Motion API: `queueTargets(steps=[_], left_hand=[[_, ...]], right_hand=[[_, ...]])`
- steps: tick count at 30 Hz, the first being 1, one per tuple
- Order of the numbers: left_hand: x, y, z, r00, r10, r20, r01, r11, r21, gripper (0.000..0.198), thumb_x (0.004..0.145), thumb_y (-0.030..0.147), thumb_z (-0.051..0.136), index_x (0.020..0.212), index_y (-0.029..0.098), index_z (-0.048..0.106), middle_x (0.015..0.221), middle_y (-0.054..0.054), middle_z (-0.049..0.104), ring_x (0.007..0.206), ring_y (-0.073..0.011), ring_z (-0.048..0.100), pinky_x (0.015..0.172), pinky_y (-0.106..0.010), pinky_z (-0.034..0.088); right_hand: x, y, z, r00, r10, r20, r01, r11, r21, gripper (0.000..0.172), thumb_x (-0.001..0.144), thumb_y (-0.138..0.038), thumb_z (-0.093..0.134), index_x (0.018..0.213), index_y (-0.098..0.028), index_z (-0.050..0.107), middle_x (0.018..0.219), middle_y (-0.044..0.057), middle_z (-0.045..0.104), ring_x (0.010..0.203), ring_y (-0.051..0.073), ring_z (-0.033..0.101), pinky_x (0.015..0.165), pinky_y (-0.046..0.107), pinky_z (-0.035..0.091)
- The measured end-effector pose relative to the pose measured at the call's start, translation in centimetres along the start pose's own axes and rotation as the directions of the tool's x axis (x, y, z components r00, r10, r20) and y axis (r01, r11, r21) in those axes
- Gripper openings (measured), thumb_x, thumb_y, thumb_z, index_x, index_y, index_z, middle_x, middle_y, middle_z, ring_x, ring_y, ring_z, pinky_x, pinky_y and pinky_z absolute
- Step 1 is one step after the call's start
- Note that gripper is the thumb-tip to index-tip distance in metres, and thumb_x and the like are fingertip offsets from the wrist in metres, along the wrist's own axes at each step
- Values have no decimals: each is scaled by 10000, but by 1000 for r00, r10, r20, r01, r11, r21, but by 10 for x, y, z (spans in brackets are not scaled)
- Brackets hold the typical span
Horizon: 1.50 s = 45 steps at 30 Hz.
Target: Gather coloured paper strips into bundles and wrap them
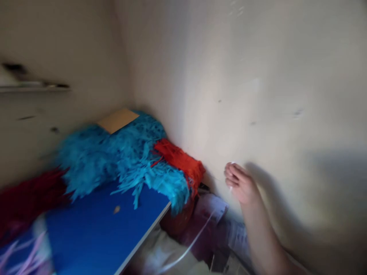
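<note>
My right hand (239,181) is raised in front of the pale wall at the right, its fingers pinched together. Small bits of white show at the fingertips and below them, but blur hides what the fingers hold. Below and left of the hand, a thin white strip or cord (190,246) runs slantwise above the clutter. I cannot tell whether it reaches my fingers. Nearest to the hand on the left is a red-orange fringed bundle (183,160), lying over turquoise fringed material (111,152). My left hand is out of view.
The blue tabletop (109,233) has a pale edge. A tan flat card (119,119) lies on the turquoise pile. Dark red fringe (31,198) and pale pink strips (31,254) are at left. Papers (212,204) and boxes fill the gap beside the wall. A shelf (34,89) juts out.
</note>
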State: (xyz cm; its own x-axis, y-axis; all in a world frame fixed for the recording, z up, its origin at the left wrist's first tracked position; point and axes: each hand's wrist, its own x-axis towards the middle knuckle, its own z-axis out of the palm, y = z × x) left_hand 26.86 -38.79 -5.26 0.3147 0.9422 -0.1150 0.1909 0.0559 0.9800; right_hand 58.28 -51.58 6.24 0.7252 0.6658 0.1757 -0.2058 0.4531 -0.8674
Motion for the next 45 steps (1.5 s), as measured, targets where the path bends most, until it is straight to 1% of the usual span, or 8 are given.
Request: queueTargets(steps=[4,8,12,23,31,36,41,45], left_hand=[[-53,6,-57,990,-117,-73,103,980,-172,348,586,492,837,739,196,737,992,-93,757,945,-266,702,782,-285,574],[-71,20,-70,911,-399,-106,228,700,-676,387,496,367,920,775,192,717,691,-15,718,616,-158,676,605,-234,547],[-78,23,-76,890,-450,-68,181,487,-854,344,509,251,927,739,194,678,663,15,694,577,-116,650,599,-213,530],[-87,7,-91,876,-474,-91,98,360,-928,366,497,220,935,739,187,663,758,2,733,685,-140,700,678,-227,545],[-89,3,-89,903,-423,-68,118,397,-910,358,588,267,893,825,201,632,732,0,706,698,-178,712,624,-236,531],[-90,7,-86,919,-386,-75,112,439,-892,406,607,255,882,868,211,575,725,6,702,623,-139,681,559,-195,487],[-90,8,-88,920,-313,-234,38,668,-743,538,571,294,900,921,230,496,706,10,721,659,-162,703,650,-243,542],[-96,-1,-92,871,-174,-460,-3,934,-359,534,645,357,812,1064,240,503,828,-40,759,796,-228,738,708,-303,570]], right_hand=[[-39,46,61,960,53,274,76,895,-440,153,818,-364,736,822,-212,760,775,39,706,619,132,593,539,213,484],[-87,103,130,759,228,610,156,846,-511,277,906,-382,613,759,-192,751,714,38,695,678,163,625,627,239,494],[-122,134,175,755,129,643,260,841,-474,211,904,-341,624,779,-225,747,688,3,692,646,139,621,609,215,464],[-160,150,213,620,-207,757,671,639,-375,173,891,-202,632,728,-198,690,591,2,624,565,133,563,589,242,403],[-165,146,210,574,-197,795,687,644,-337,212,893,-192,628,687,-198,675,561,-16,563,543,118,520,579,245,379],[-162,148,206,612,-73,787,608,681,-409,235,913,-239,605,696,-211,690,589,-9,593,576,127,548,590,239,393],[-156,142,203,521,193,831,474,744,-470,221,923,-320,567,1075,-246,710,883,30,713,720,161,642,649,232,471],[-152,139,201,435,309,846,430,753,-497,314,929,-312,567,1232,-260,631,1055,41,702,910,187,658,792,256,490]])
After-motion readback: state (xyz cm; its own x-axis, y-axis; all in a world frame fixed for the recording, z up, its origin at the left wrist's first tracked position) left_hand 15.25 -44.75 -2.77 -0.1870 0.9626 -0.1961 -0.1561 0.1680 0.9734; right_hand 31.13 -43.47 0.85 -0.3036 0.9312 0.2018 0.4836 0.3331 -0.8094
